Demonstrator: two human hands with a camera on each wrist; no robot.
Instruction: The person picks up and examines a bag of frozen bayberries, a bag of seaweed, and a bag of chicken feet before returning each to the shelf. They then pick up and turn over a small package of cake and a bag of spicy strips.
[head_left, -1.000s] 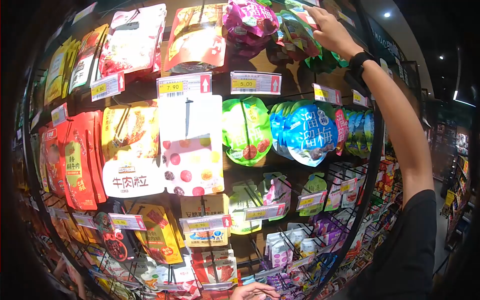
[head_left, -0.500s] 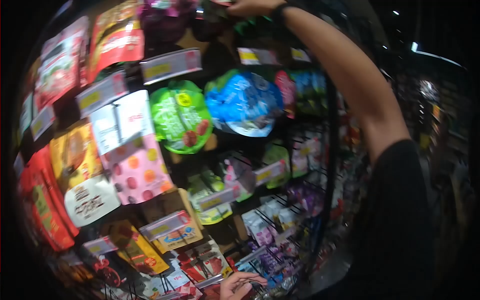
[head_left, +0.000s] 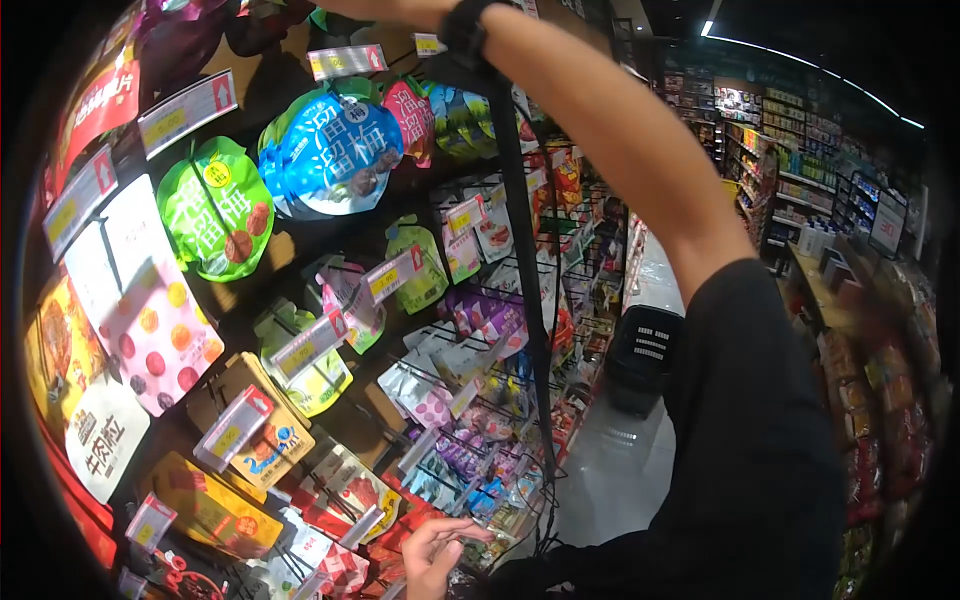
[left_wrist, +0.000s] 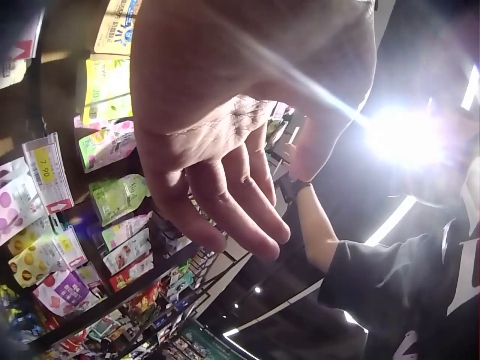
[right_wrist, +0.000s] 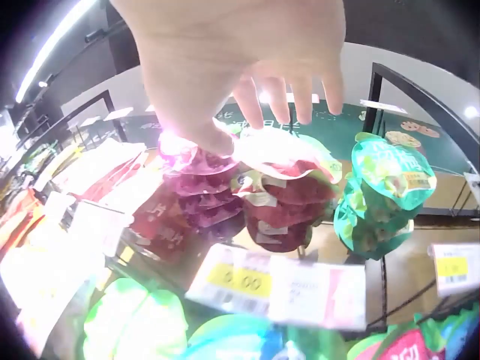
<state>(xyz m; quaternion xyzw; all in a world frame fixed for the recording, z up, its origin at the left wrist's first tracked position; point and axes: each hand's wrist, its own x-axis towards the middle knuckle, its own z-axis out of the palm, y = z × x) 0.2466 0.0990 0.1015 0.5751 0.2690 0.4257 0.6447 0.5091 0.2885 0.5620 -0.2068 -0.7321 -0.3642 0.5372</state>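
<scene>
In the right wrist view my right hand point(right_wrist: 244, 56) hovers over hanging snack bags, its fingers extended. The fingertips overlap the top of the front red-and-white bag point(right_wrist: 281, 161), and the thumb lies near the purple bags point(right_wrist: 202, 180). At the top of the head view, only the wrist and forearm of that arm show; the hand is cut off. Low in front of the shelf is my left hand point(head_left: 432, 555), with loosely bent fingers and nothing in them. The left wrist view shows its palm and relaxed fingers.
Blue plum bags point(head_left: 335, 150) and a green plum bag point(head_left: 218, 210) hang below the raised arm. Price tags point(head_left: 345, 62) stick out on hooks. A black upright post point(head_left: 525, 260) ends this rack. A black basket point(head_left: 645, 345) stands in the aisle.
The head view has swung right, bringing the aisle and basket into sight. The right hand has passed out of the top of that view. My left hand stays low, its fingers loosely bent.
</scene>
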